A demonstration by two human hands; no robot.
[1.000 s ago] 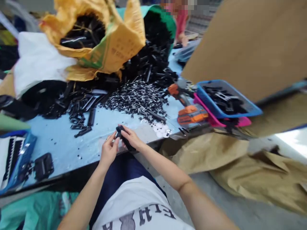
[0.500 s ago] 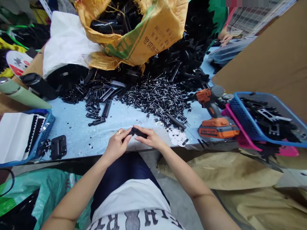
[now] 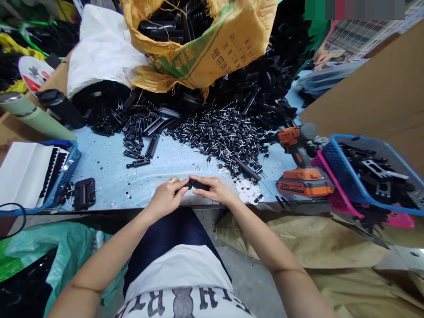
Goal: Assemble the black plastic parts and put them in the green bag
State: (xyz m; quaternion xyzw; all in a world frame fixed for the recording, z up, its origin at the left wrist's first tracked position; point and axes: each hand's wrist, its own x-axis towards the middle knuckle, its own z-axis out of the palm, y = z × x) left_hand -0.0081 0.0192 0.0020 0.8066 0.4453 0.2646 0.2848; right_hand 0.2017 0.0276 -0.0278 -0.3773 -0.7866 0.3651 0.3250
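My left hand (image 3: pixel 165 196) and my right hand (image 3: pixel 215 191) meet at the near edge of the light blue table (image 3: pixel 109 176). Both pinch one small black plastic part (image 3: pixel 195 184) held between them, lying roughly level. A ring shows on my left hand. Just beyond the hands lies a heap of small black pins with metal shafts (image 3: pixel 218 132). Loose black plastic strips (image 3: pixel 139 145) lie to the left of that heap.
An orange cordless drill (image 3: pixel 300 163) stands right of my hands, beside a blue basket (image 3: pixel 371 176) stacked on a pink one. A yellow sack (image 3: pixel 205 39) of black parts sits at the back. A blue tray (image 3: pixel 66 170) and a black hinge-like part (image 3: pixel 84 193) lie left. Another person's hand (image 3: pixel 323 57) is far right.
The view has swung left and down. The black part went from tilted upright in my hands to lying level between both pinching hands.
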